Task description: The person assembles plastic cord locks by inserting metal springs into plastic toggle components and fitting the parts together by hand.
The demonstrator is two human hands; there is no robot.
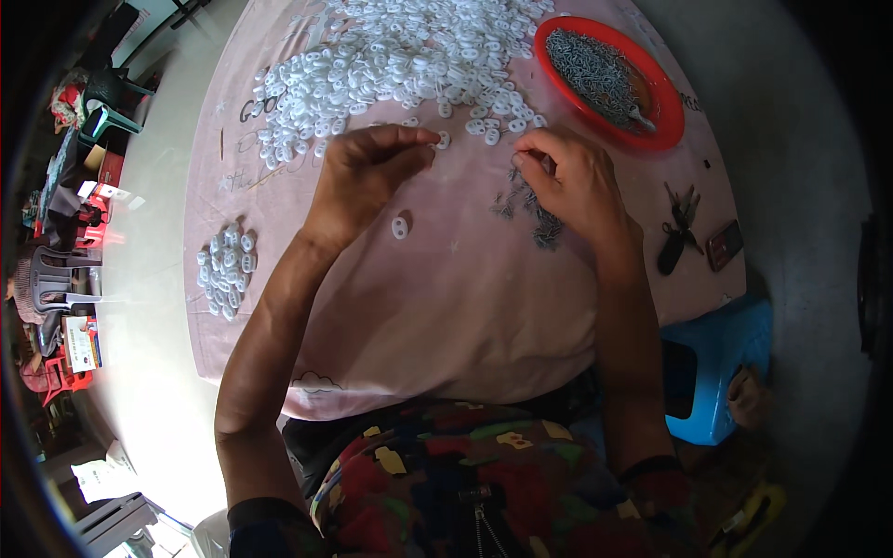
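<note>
My left hand [367,177] pinches a small white oval plastic piece with two holes [443,140] between thumb and fingertips, just above the tablecloth. To its right, my right hand [577,181] is closed, thumb against fingers; whatever lies in the pinch is too small to name. Partly under that hand is a loose heap of small grey metal screws [546,229]. A single white two-holed piece [400,228] rests on the cloth below my left hand. Many more white pieces [400,70] spread in a large pile beyond both hands.
A red basin [668,126] of grey screws stands at the far right. Pliers-like tools [681,228] and a small dark rectangular object [725,245] lie at the right edge. At left sits a smaller pile of white pieces [226,270]. A blue stool [730,372] stands beside the pink-clothed table [437,335].
</note>
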